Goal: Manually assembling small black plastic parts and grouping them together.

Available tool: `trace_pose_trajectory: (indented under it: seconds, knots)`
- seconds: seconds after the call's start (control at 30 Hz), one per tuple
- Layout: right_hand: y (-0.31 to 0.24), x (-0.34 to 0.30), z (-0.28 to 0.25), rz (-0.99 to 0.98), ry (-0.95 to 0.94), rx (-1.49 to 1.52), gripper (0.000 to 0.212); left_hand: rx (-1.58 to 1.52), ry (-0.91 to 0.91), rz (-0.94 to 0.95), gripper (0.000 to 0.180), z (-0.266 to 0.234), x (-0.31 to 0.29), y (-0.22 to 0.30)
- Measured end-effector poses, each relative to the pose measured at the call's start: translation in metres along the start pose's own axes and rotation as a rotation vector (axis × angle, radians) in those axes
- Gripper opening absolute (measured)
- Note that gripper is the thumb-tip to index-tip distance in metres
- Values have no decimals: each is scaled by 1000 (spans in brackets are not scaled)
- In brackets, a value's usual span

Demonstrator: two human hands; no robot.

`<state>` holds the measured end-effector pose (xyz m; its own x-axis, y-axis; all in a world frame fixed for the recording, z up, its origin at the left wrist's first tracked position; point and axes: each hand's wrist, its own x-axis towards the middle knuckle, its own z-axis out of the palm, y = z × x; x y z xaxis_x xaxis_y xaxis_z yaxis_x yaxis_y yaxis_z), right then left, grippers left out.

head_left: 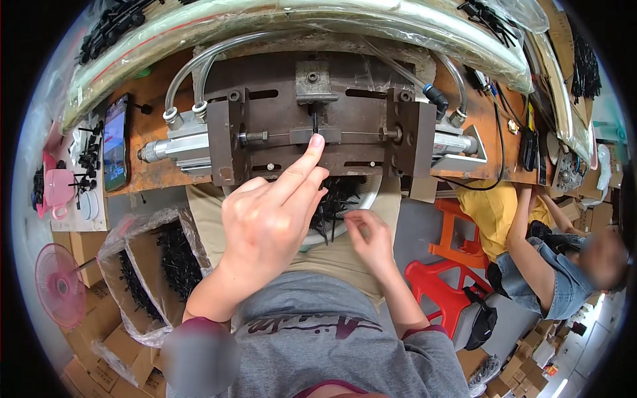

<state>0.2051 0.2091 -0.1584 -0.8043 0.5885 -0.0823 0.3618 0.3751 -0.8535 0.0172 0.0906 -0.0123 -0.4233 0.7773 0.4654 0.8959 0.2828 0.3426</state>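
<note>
My left hand (269,209) reaches over the dark metal fixture (361,149), index finger stretched out and the others bent. Its fingertip touches the small block (300,136) at the fixture's middle, beside a thin black part (315,119) that sits below the upper clamp (312,76). Whether the fingertip also presses the part is hidden. On my lap, partly under the fixture, rests a pale round bowl (369,198) of thin black plastic parts (332,205). Beside these parts is my right hand (373,244), thumb and index finger slightly apart, with no held piece visible.
Air cylinders (192,147) with clear hoses flank the fixture. A phone (117,142) stands at the bench's left. Plastic-lined boxes of black parts (179,255) and a pink fan (61,285) are at left. Right are a red stool (434,292) and another person (557,272).
</note>
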Motion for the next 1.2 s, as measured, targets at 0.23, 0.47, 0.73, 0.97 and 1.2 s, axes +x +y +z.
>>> trace_pose_trajectory:
  seconds: [0.23, 0.47, 0.73, 0.97, 1.2]
  knots:
    - [17, -8, 28, -260, -205, -487, 32, -79, -1, -29, 24, -1, -5, 2]
    - [26, 8, 54, -243, -481, -470, 44, -406, -272, 15, 23, -10, -41, -3]
    - [34, 29, 95, -262, -461, -236, 54, -515, -518, -224, 26, 45, -106, -41]
    - [30, 27, 86, -386, -379, -192, 48, -498, -292, -356, 30, 89, -121, -70]
    - [29, 5, 73, -523, -459, -385, 23, -292, -110, -212, 51, 112, -121, -75]
